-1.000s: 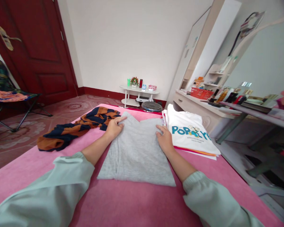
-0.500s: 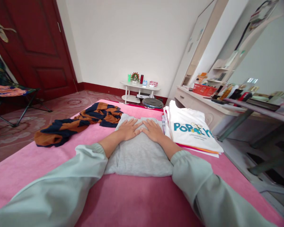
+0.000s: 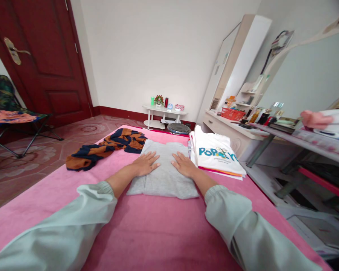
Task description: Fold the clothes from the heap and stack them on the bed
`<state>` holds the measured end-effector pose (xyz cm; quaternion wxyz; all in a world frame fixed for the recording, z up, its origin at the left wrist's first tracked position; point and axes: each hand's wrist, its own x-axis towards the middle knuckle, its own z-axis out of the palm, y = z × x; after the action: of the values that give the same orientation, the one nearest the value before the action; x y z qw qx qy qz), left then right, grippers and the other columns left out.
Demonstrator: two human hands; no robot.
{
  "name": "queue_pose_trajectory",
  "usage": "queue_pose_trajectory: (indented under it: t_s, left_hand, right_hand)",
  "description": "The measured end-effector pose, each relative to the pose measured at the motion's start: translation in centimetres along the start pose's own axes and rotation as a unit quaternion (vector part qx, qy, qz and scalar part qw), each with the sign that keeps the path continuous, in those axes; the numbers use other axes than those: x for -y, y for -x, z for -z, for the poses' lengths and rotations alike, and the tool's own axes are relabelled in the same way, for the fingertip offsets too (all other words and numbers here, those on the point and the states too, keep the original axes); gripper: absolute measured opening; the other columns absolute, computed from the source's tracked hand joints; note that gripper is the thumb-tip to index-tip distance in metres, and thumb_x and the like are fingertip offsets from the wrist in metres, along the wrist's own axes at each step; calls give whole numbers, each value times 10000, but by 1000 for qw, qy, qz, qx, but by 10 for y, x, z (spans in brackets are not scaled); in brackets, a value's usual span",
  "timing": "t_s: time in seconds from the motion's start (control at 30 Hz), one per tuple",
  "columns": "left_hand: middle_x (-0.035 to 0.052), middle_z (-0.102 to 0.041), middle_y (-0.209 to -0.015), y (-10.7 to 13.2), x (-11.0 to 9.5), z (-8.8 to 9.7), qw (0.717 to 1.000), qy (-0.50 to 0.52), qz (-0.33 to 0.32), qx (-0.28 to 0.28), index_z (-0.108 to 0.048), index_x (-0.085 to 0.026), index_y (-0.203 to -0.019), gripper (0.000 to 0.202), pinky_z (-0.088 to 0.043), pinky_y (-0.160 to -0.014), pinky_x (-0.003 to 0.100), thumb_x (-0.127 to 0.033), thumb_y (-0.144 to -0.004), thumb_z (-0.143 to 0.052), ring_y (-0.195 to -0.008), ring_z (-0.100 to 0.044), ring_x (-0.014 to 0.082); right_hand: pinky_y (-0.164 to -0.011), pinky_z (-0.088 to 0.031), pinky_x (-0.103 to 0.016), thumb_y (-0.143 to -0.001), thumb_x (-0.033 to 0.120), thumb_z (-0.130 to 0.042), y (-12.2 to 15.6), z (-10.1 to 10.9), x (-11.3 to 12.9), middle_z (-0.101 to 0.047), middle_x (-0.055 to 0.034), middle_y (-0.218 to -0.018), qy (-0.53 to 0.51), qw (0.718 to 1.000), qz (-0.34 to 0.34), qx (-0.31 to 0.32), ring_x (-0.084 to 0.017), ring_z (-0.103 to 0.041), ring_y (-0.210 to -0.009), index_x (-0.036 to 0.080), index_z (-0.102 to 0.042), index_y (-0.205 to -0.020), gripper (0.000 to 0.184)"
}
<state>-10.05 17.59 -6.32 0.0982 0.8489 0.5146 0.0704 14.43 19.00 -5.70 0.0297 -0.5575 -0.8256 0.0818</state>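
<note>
A folded grey garment (image 3: 165,184) lies flat on the pink bed cover (image 3: 158,233) in front of me. My left hand (image 3: 145,164) rests on its left side, palm down with the fingers spread. On its right side lies my right hand (image 3: 183,165), also flat and open. To the right is a stack of folded clothes topped by a white printed T-shirt (image 3: 214,152). An orange and navy striped garment (image 3: 110,146) lies crumpled to the left. Neither hand grips anything.
A low white table (image 3: 165,110) with small items stands by the far wall. At right are a dresser with a red basket (image 3: 233,113) and a metal-legged table (image 3: 260,150). A folding chair (image 3: 19,116) stands left, near the dark red door (image 3: 42,56).
My hands have moved apart on the grey garment, from nearly touching in the middle to its left and right sides. The head view has shifted slightly.
</note>
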Motion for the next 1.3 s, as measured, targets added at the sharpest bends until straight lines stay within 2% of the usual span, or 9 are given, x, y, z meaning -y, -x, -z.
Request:
queue_pose_trajectory:
  t_s: [0.33, 0.5, 0.6, 0.67, 0.77, 0.87, 1.0, 1.17, 1.3]
  left_hand:
    - [90, -184, -1538, 78, 2, 1, 998, 56, -16, -18, -316, -212, -1442, 657, -120, -1140, 412, -596, -913, -250, -1417, -146, 235]
    - [96, -480, -1392, 105, 12, 1, 960, 247, -57, -118, -605, -203, -1209, 507, -287, -1085, 352, -543, -853, -486, -1279, -431, 229]
    - [86, -663, -1044, 114, 11, 6, 930, 332, -50, -151, -683, -163, -946, 399, -442, -899, 323, -508, -749, -646, -969, -603, 208]
    - [45, -656, -838, 118, 7, 10, 925, 349, -51, -141, -665, -150, -851, 408, -469, -760, 287, -492, -643, -745, -794, -596, 175]
    - [13, -617, -764, 124, -1, 16, 935, 327, -92, -100, -654, -148, -800, 457, -441, -668, 240, -457, -514, -831, -726, -550, 147]
    - [19, -600, -781, 127, -5, 21, 944, 296, -128, -70, -668, -147, -810, 423, -413, -642, 221, -437, -545, -824, -716, -523, 134]
    - [15, -579, -736, 127, -7, 23, 941, 313, -122, -45, -681, -142, -776, 314, -389, -614, 211, -405, -635, -778, -663, -495, 117]
    - [-4, -550, -662, 128, -2, 26, 938, 327, -108, -29, -689, -143, -721, 288, -356, -564, 198, -405, -635, -771, -608, -466, 105]
    - [-6, -570, -628, 134, 13, 34, 936, 344, -75, 29, -684, -140, -679, 279, -365, -562, 203, -398, -623, -773, -583, -487, 107]
  right_hand:
    - [-1146, -77, -351, -893, 653, -205, 72, -3, 2, -177, -132, -1536, -85, 996, 16, -16, -229, -113, -1421, 127, -266, -1460, 776]
    - [-1148, -92, -380, -829, 741, -224, 92, 5, -7, -182, -110, -1536, -246, 969, 35, -4, -231, -139, -1417, 145, -364, -1421, 852]
    - [-1079, -271, -391, -806, 709, -386, 102, 18, -13, -431, -151, -1413, -334, 940, 70, -7, -264, -384, -1306, 137, -577, -1239, 742]
    - [-930, -415, -374, -753, 659, -529, 109, 29, -16, -645, -147, -1119, -357, 930, 85, -20, -257, -579, -1055, 126, -672, -1007, 608]
    - [-690, -463, -293, -649, 526, -694, 122, 46, -17, -659, -46, -758, -349, 934, 77, 16, -177, -600, -719, 140, -656, -807, 419]
    - [-598, -421, -230, -531, 322, -794, 133, 55, -8, -614, 11, -701, -295, 949, 81, 73, -135, -556, -657, 156, -642, -790, 343]
    - [-539, -353, -195, -507, 140, -752, 134, 47, 9, -571, 45, -643, -199, 974, 93, 58, -105, -513, -612, 171, -631, -706, 235]
    - [-507, -322, -188, -555, 116, -685, 129, 39, 5, -558, 55, -574, -183, 975, 96, 80, -91, -503, -555, 158, -626, -635, 108]
    - [-501, -330, -193, -525, 114, -695, 131, 42, -11, -573, 47, -556, -172, 978, 78, 87, -96, -503, -537, 152, -634, -604, 107]
